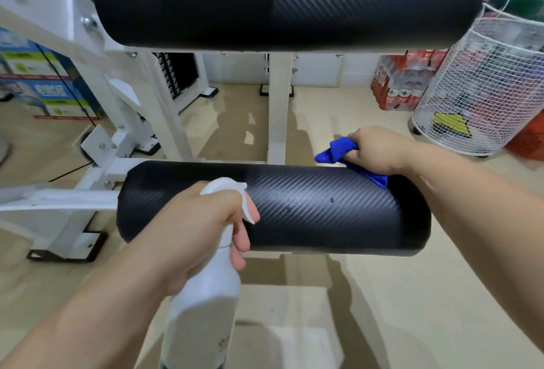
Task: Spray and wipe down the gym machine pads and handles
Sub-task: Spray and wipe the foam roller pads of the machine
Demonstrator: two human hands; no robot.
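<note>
Blue cloth is bunched in the curled fingers of the right hand, and its tail touches the far right end of the lower pad. The left hand wraps the neck of a white spray bottle, fingers curled at the trigger, nozzle pointing over the pad's middle. The pad's long axis runs left to right just beyond both hands, so a wipe would likely travel leftward. It is black and weave-textured, with a few specks on top, perhaps droplets. The upper pad sits well beyond.
</note>
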